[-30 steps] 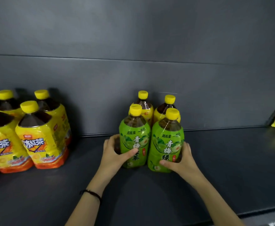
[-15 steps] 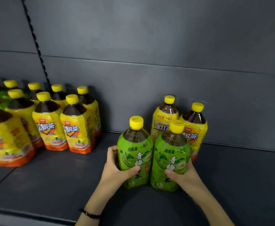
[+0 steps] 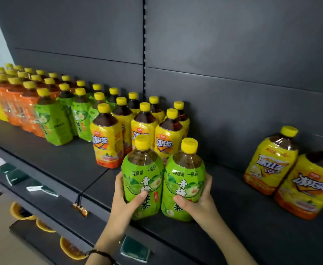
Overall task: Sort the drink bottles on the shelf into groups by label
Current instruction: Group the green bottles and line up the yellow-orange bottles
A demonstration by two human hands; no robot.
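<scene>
I observed two green-label bottles standing touching near the shelf (image 3: 252, 222) front edge: the left hand (image 3: 124, 199) wrapped the left bottle (image 3: 142, 180), the right hand (image 3: 199, 199) wrapped the right bottle (image 3: 183, 184), just before the yellow-label group (image 3: 137, 129).

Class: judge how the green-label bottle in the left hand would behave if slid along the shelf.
The green-label bottle looks full, so probably heavy. Tall and narrow-capped, it may tip. Its glossy wrap could slip in the left hand.
</scene>
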